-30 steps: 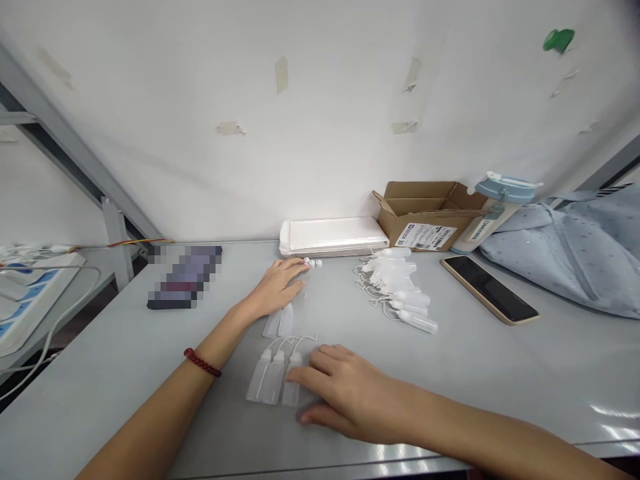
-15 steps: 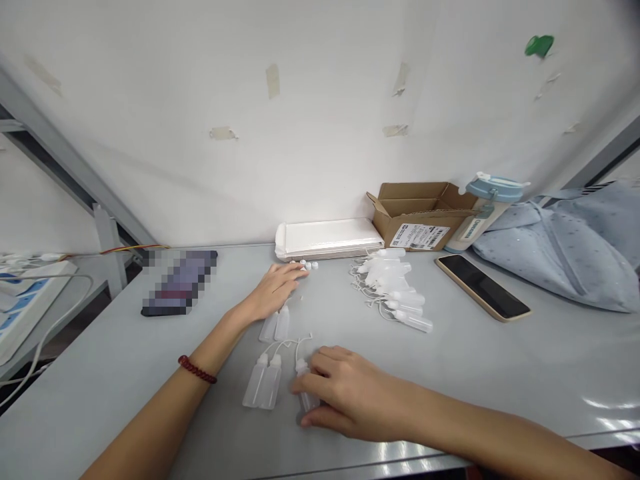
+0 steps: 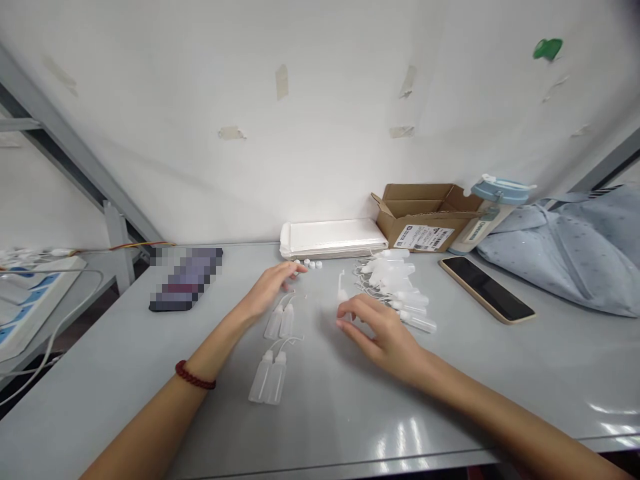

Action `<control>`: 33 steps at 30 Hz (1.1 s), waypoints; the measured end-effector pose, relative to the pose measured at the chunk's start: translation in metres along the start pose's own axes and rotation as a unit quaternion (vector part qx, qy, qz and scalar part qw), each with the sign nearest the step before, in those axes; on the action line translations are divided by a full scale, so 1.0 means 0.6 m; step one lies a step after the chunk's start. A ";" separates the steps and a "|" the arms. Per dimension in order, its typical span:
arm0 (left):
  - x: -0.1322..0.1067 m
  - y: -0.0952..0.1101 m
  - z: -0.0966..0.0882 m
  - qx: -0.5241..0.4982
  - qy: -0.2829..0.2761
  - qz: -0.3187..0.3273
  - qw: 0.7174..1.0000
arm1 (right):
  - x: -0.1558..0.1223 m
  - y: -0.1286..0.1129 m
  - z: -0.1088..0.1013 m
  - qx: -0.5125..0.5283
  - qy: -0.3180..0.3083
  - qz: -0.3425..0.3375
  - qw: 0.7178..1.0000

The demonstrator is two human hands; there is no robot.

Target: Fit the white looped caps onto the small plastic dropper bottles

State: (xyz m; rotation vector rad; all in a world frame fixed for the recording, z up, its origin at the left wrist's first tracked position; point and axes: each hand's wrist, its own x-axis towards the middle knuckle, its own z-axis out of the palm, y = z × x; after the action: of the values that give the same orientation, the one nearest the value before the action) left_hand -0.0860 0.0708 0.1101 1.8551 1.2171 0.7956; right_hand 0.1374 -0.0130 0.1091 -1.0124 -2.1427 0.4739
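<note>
My right hand [image 3: 373, 327] pinches a small translucent squeeze bottle [image 3: 343, 295], its thin white spout pointing up; the fingers hide most of its body. At the small white caps [image 3: 313, 265], my left hand [image 3: 270, 287] hovers low with fingers stretched and slightly apart; whether a fingertip touches a cap is unclear. Two similar bottles [image 3: 280, 321] lie side by side just in front of the left hand. Nearer the table's front edge lies another pair of bottles [image 3: 268, 379]. To the right of my right hand is a pile of the same bottles [image 3: 393, 277].
A stack of flat white boxes [image 3: 333, 237] lies against the wall beside an open cardboard box [image 3: 425, 217]. Further right are a tumbler [image 3: 483, 220], a phone [image 3: 485, 288] and a blue bag [image 3: 565, 260]. A pixelated dark device [image 3: 185, 280] and a power strip [image 3: 35, 300] are at left.
My right hand has lifted the single bottle from the near part of the table and carried it up and right, towards the pile. My left hand stays by the caps, its fingers shifted slightly.
</note>
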 end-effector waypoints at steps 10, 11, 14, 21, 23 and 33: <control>-0.040 0.069 0.024 -0.378 -0.062 -0.073 0.921 | 0.008 -0.010 -0.027 0.202 -0.034 0.130 0.970; -0.042 0.070 0.027 -0.375 -0.077 -0.079 0.921 | 0.009 -0.012 -0.028 0.231 -0.038 0.134 0.963; -0.048 0.070 0.035 -0.348 -0.102 -0.090 0.928 | 0.011 -0.013 -0.028 0.324 -0.050 0.139 0.935; -0.056 0.070 0.046 -0.281 -0.097 -0.077 0.952 | 0.014 -0.007 -0.023 0.439 -0.094 0.168 0.878; -0.058 0.071 0.048 -0.263 -0.108 -0.066 0.956 | 0.012 -0.004 -0.020 0.461 -0.106 0.170 0.865; -0.064 0.074 0.050 -0.236 -0.093 -0.023 0.967 | 0.005 -0.004 -0.014 0.531 -0.101 0.238 0.807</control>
State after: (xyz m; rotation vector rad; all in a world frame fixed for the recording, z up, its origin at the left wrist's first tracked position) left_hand -0.0544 0.0162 0.1290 1.4688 0.8578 0.7857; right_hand 0.1412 -0.0121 0.1177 -0.7879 -1.3195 1.8305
